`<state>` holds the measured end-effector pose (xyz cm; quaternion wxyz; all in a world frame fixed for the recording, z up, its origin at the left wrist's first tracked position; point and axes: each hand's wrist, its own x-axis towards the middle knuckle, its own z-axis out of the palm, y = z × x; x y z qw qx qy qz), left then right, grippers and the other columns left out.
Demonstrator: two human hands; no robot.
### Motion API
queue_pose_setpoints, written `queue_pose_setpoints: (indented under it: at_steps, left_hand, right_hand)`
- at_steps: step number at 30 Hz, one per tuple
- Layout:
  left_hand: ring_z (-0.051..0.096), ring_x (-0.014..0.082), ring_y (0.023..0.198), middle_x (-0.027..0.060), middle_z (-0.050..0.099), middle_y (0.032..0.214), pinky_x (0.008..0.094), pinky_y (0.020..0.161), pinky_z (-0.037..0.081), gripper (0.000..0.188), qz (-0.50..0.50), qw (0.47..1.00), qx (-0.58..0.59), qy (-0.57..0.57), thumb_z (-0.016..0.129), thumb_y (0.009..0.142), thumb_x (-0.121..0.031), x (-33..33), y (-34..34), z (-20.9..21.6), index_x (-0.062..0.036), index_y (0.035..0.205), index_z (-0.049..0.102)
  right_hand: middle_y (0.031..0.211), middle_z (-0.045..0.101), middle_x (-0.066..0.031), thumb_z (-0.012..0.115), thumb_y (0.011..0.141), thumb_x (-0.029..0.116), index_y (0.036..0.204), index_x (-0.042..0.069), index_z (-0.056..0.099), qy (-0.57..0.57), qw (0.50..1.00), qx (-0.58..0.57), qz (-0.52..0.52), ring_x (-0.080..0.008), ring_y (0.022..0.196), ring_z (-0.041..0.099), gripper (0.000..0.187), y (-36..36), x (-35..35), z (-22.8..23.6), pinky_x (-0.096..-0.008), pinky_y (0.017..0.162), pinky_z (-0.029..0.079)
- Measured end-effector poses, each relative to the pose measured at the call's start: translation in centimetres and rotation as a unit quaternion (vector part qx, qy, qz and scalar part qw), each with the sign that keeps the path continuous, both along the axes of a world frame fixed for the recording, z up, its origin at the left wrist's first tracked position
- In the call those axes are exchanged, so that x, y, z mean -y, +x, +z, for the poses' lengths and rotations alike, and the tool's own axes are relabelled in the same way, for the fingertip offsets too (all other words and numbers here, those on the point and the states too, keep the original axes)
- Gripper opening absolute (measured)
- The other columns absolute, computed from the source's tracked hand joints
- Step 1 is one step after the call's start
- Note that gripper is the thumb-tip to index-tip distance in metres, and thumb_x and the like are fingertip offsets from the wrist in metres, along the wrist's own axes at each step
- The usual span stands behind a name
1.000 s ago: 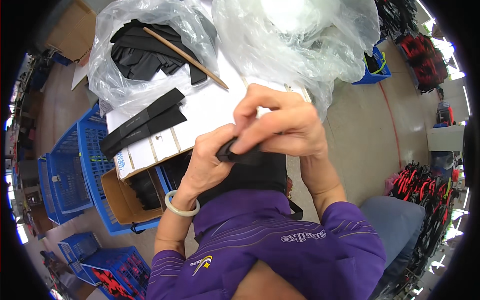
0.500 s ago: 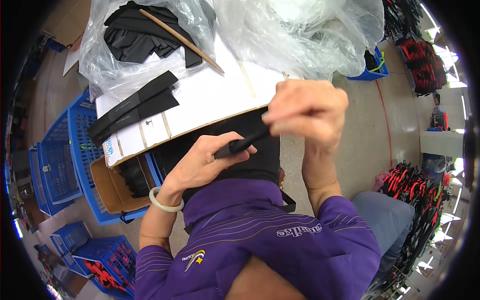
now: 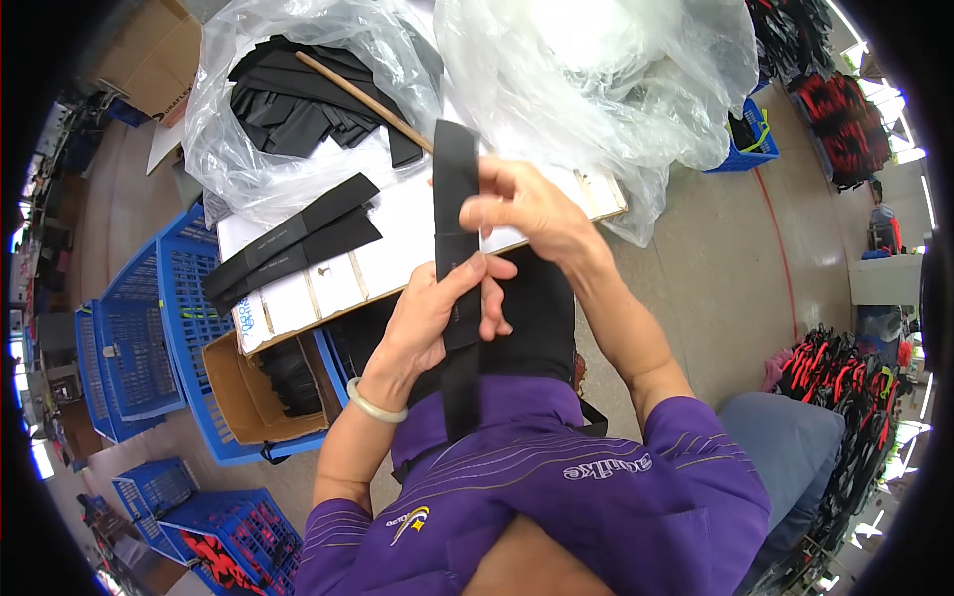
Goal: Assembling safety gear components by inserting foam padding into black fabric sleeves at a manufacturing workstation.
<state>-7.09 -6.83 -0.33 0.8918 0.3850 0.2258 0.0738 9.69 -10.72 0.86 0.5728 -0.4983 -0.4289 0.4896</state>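
A long, flat black fabric strip (image 3: pixel 457 159) stretches lengthwise in front of me, its lower end hanging over my lap. My left hand (image 3: pixel 427 313) grips its middle, thumb across the front and fingertips coming out past the right edge. Higher up, my right hand (image 3: pixel 532 214) is closed at the strip's right edge, with the thumb in front and some fingers hidden behind. Two or more similar black strips (image 3: pixel 298 233) lie overlapped on the white tabletop (image 3: pixel 383 268). Beyond them, an opened clear plastic bag (image 3: pixel 214 119) holds many more, with a wooden stick (image 3: pixel 368 99) across them.
Another clear plastic bag (image 3: pixel 596 89) covers the table's right part. Left of the table, a blue crate (image 3: pixel 189 298) holds a cardboard box (image 3: pixel 234 382) with black pieces inside. More blue crates (image 3: pixel 134 348) stand further left. Red and black straps (image 3: pixel 835 387) hang at right.
The strip was bunched between both hands and now extends at full length. My right hand has moved left and down along it. The view has shifted slightly.
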Motion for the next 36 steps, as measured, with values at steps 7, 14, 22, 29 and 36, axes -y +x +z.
queue_pose_setpoints:
  at_steps: [7,14,22,29,36]
  left_hand:
    - [0.067,0.0308,0.087,0.0243,0.065,0.097,0.0361,0.079,0.055,0.041,-0.004,0.998,0.024,-0.058,0.051,0.096,-0.024,-0.9,0.3,-0.5,0.0129,0.113,0.051]
    - [0.068,0.0259,0.065,0.0212,0.067,0.079,0.0284,0.059,0.057,0.022,0.023,1.0,0.001,0.021,0.057,0.091,-0.014,-1.9,-0.6,-1.3,0.0068,0.097,0.058]
    - [0.068,0.0208,0.066,0.0166,0.066,0.078,0.0263,0.059,0.056,0.02,0.086,0.991,-0.045,0.094,0.065,0.085,-0.007,-1.3,0.4,-1.3,0.0078,0.096,0.058]
    - [0.068,0.0204,0.067,0.0158,0.067,0.079,0.0282,0.061,0.057,0.02,0.126,0.971,-0.059,0.194,0.066,0.084,-0.007,0.0,-0.1,-2.4,0.0046,0.099,0.058]
    - [0.068,0.0212,0.068,0.0168,0.067,0.08,0.0268,0.062,0.056,0.018,0.171,0.973,-0.018,0.151,0.065,0.085,-0.005,0.4,-0.1,-2.1,0.0055,0.096,0.058]
  right_hand:
    - [0.063,0.059,0.0019,0.075,0.075,0.016,0.077,-0.001,0.068,-0.018,0.998,0.036,-0.047,-0.0033,0.055,0.047,0.018,0.2,-1.0,-1.6,-0.0214,0.05,0.036]
    - [0.063,0.06,0.0002,0.077,0.074,0.02,0.075,0.002,0.068,-0.034,0.999,-0.028,-0.029,-0.0052,0.053,0.046,0.02,2.9,-2.9,-3.9,-0.0202,0.048,0.034]
    - [0.065,0.062,-0.0007,0.077,0.073,0.019,0.076,0.003,0.069,0.019,0.997,-0.032,-0.063,-0.0049,0.052,0.048,0.019,3.0,-3.4,-3.7,-0.0191,0.047,0.033]
    - [0.063,0.057,0.0014,0.077,0.074,0.025,0.077,0.002,0.067,0.01,0.996,0.007,-0.092,-0.0031,0.051,0.045,0.026,0.5,-3.2,-1.8,-0.018,0.045,0.031]
    - [0.059,0.056,0.0009,0.068,0.084,0.02,0.072,0.002,0.063,0.004,0.974,-0.161,-0.157,-0.003,0.045,0.044,0.022,0.4,-3.9,-2.8,-0.0179,0.037,0.026]
